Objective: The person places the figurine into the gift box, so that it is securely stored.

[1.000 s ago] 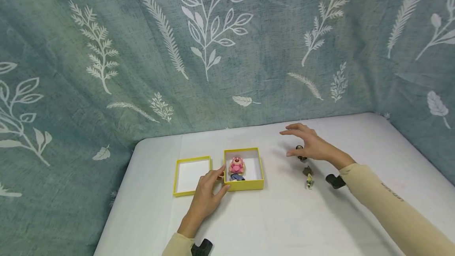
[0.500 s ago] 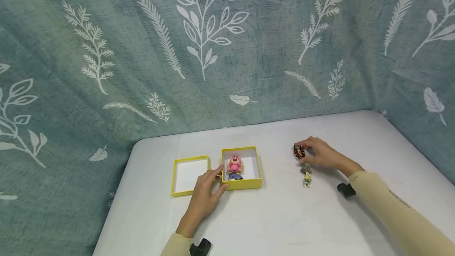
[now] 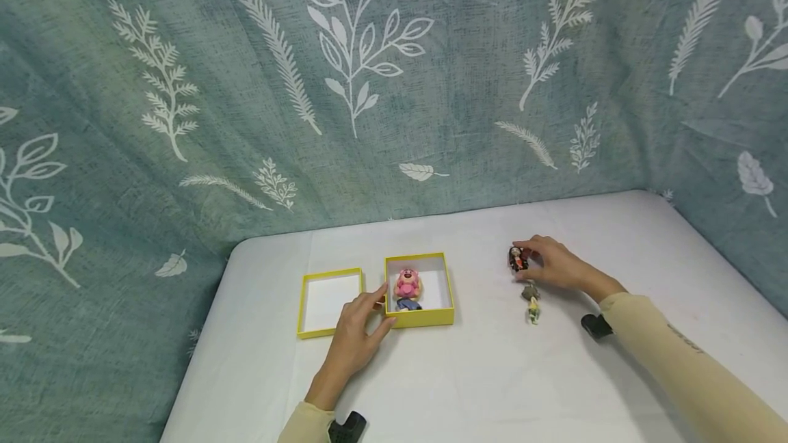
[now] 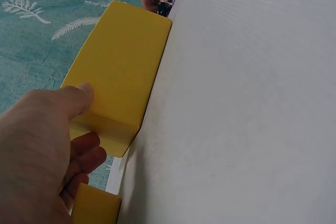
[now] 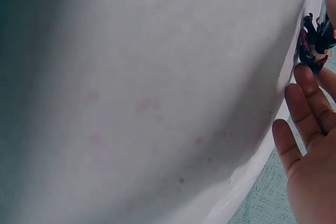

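Observation:
At the yellow box, my left hand grips the near left corner, thumb on the front wall and fingers by the left side. Inside the box lie a pink bear figurine and a blue piece, partly hidden by the front wall. My right hand pinches a small black-haired figurine with a red front, at the table's right. In the right wrist view this figurine sits at the tips of the thumb and forefinger, while the other fingers are extended.
Left of the box lies a shallow yellow-rimmed lid, white inside. Just nearer than my right hand are a small grey-brown figurine and a yellow-green one. A leaf-patterned curtain hangs behind the white table.
My right hand has come down from an open pose above the black-haired figurine and taken hold of it, turning it slightly. My left hand stays at the box corner.

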A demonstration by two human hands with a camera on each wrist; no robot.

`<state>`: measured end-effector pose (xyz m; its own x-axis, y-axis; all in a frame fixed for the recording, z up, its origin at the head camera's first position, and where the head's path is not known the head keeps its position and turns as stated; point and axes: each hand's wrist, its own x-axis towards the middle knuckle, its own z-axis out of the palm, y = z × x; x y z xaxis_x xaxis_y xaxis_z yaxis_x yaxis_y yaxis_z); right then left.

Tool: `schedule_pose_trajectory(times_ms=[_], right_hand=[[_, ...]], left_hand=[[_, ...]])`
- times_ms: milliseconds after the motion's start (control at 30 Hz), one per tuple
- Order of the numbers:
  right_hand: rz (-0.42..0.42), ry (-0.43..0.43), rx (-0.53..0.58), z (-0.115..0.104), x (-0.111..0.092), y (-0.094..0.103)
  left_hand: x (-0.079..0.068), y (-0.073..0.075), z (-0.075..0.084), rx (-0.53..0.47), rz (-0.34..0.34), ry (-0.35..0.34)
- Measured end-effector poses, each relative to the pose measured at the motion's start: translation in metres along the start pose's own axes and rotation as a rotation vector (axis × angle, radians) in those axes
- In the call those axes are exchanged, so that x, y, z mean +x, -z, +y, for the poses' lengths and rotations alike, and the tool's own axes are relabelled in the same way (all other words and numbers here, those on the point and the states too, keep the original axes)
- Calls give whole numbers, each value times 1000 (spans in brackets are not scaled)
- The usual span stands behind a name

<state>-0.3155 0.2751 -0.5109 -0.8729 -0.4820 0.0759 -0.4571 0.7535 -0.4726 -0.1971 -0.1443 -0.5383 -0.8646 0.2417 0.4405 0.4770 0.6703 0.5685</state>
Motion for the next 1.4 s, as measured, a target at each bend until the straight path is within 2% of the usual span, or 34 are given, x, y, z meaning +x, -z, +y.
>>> schedule_pose_trajectory(times_ms=[200, 533, 1133, 1400], right_hand=[[1, -37, 39, 2, 2, -1], [14, -39, 32, 1, 3, -1], [42, 23, 24, 0, 4, 5], [71, 103, 12, -8, 10, 9]], left_hand=[[0, 0, 0, 3, 3, -7], [-1, 0, 1, 1, -7, 17], [-1, 0, 1, 8, -18, 38], [0, 0, 1, 0, -14, 29]])
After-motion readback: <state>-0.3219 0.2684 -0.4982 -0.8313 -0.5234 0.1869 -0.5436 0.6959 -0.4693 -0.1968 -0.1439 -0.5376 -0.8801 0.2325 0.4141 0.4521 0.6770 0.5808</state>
